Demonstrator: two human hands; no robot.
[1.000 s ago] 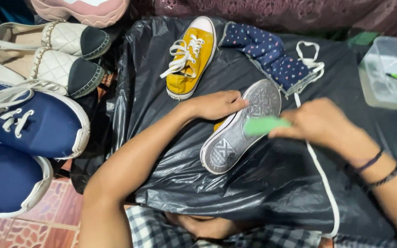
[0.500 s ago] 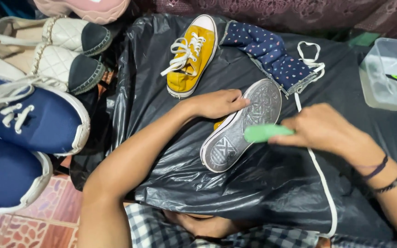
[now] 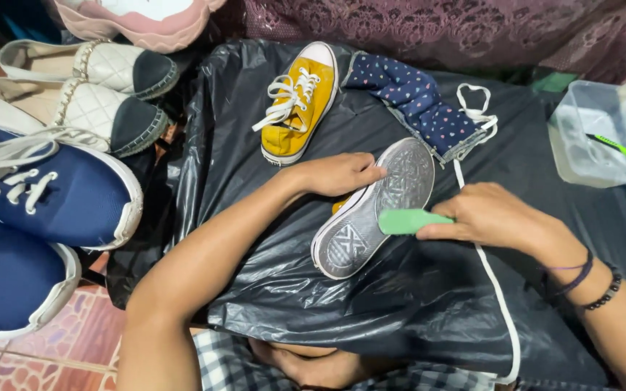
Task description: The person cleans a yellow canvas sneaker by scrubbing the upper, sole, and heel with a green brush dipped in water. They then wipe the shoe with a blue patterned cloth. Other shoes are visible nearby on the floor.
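On the black plastic sheet (image 3: 255, 108) across the person's lap, an upturned shoe (image 3: 374, 210) lay sole-up. The left hand (image 3: 338, 174) curled its fingers over the shoe's edge, steadying it. The right hand (image 3: 494, 213) closed its fingers around a green brush (image 3: 407, 221) pressed against the grey sole. A yellow sneaker (image 3: 300, 101) sat just beyond, near a dotted navy cloth (image 3: 418, 101).
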